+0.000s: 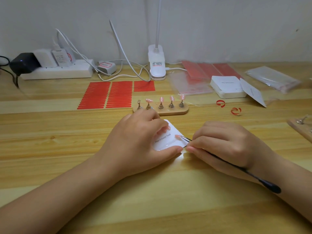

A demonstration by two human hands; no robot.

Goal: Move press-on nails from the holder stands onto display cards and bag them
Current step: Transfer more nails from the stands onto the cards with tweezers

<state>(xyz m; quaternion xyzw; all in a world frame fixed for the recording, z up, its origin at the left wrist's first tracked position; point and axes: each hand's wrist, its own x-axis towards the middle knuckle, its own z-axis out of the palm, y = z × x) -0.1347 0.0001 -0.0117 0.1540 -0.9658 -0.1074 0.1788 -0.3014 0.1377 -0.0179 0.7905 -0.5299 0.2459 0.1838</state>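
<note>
A white display card (166, 140) printed "Handmade Nail" lies on the wooden table at the centre. My left hand (140, 141) holds it down, fingers curled over its top edge and thumb along its bottom edge. My right hand (224, 144) grips black tweezers (236, 166), whose tips pinch a pink press-on nail (177, 136) on the card. Another pink nail (166, 128) shows under my left fingers. Behind the card stands a wooden holder stand (170, 110) with several pink nails on metal pegs; its leftmost peg (139, 104) is bare.
Red adhesive-tab sheets (108, 94) lie behind the stand. A stack of white cards (227, 86), clear bags (273, 78) and two curled red strips (220, 103) are at the right. A clip lamp (157, 65), cables and a power strip (57, 71) line the wall. Another stand's edge (302, 127) shows far right.
</note>
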